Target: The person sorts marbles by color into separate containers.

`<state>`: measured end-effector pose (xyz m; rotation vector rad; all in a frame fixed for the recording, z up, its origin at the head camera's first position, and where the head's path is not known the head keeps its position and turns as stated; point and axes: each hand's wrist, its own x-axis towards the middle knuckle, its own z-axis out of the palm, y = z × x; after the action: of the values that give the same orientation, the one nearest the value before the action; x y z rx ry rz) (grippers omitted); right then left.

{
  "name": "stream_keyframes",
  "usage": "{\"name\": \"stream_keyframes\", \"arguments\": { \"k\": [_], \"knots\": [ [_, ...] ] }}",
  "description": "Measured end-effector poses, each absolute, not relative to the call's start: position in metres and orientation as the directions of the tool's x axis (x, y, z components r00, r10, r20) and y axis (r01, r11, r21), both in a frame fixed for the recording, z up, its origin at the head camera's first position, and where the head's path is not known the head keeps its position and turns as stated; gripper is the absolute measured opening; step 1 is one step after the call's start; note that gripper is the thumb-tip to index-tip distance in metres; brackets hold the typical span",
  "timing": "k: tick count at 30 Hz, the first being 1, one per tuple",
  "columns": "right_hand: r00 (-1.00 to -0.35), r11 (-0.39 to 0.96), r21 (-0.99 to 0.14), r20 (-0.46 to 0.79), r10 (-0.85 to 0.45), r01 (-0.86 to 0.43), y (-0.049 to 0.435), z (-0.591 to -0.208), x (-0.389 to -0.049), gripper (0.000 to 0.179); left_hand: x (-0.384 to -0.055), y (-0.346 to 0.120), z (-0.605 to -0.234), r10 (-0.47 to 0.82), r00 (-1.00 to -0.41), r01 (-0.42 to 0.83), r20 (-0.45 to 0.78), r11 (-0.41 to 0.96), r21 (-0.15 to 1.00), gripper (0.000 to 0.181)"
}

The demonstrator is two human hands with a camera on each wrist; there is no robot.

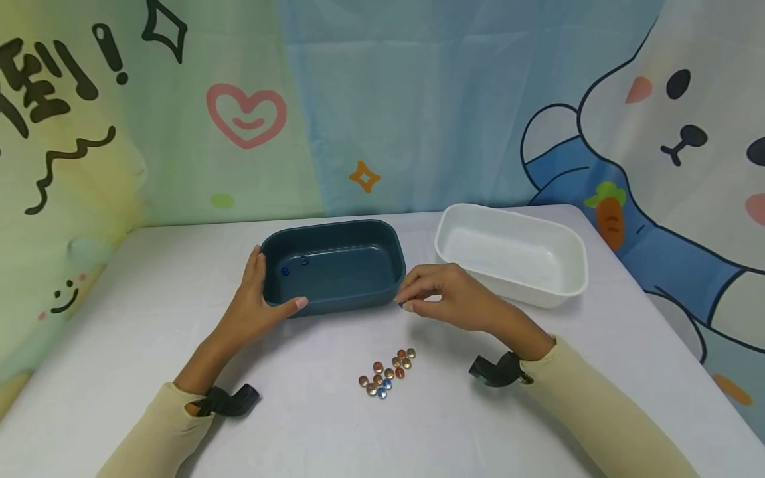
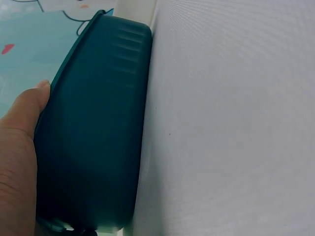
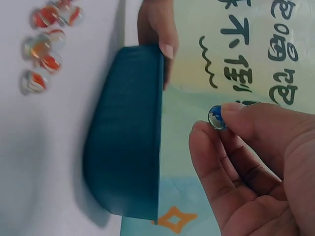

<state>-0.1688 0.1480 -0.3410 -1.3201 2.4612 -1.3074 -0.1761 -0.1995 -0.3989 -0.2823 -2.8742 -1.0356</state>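
A dark teal dish (image 1: 335, 302) stands on the white table, with two dark blue marbles (image 1: 304, 260) inside near its left end. My left hand (image 1: 254, 299) holds the dish at its near left corner, thumb at the near rim and fingers along the left end. In the right wrist view, a clear marble with blue in it (image 3: 215, 118) is pinched between the thumb and fingertips of my right hand (image 3: 261, 162). From the head view, that hand is just outside the dish's near right corner. Loose marbles (image 1: 378, 380), several orange or amber and two light blue, lie in front of the dish.
A white dish (image 1: 538, 289) stands to the right of the teal one, behind my right hand. Along the table's back edge hangs a printed cloth (image 1: 418, 119). Black straps (image 1: 499, 370) are round both wrists. White tablecloth (image 1: 311, 425) shows around the loose marbles.
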Motion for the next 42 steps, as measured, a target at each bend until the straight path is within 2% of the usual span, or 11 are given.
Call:
{"name": "stream_keyframes", "arguments": {
  "k": [12,20,25,32,42],
  "knots": [
    [-0.690,0.273,-0.748,0.320,-0.649,-0.604,0.130,-0.318,-0.191,0.016,-0.177,-0.201,-0.401,0.149,-0.980,0.198,0.131,0.753,0.628,0.111],
    [-0.736,0.336,-0.760,0.262,-0.624,-0.556,0.129,-0.339,-0.230,0.014,-0.178,-0.199,-0.402,0.152,-0.981,0.196,0.125,0.752,0.630,0.111],
    [-0.758,0.337,-0.784,0.244,-0.605,-0.522,0.121,-0.330,-0.234,0.015,-0.177,-0.200,-0.400,0.147,-0.981,0.194,0.126,0.758,0.622,0.111],
    [-0.828,0.440,-0.811,0.094,-0.553,-0.387,0.114,-0.341,-0.260,0.015,-0.177,-0.201,-0.400,0.148,-0.979,0.202,0.139,0.760,0.617,0.111],
    [-0.887,0.443,-0.877,-0.043,-0.460,-0.187,0.105,-0.345,-0.283,0.017,-0.177,-0.200,-0.400,0.155,-0.978,0.208,0.139,0.755,0.622,0.111]
  ]
}}
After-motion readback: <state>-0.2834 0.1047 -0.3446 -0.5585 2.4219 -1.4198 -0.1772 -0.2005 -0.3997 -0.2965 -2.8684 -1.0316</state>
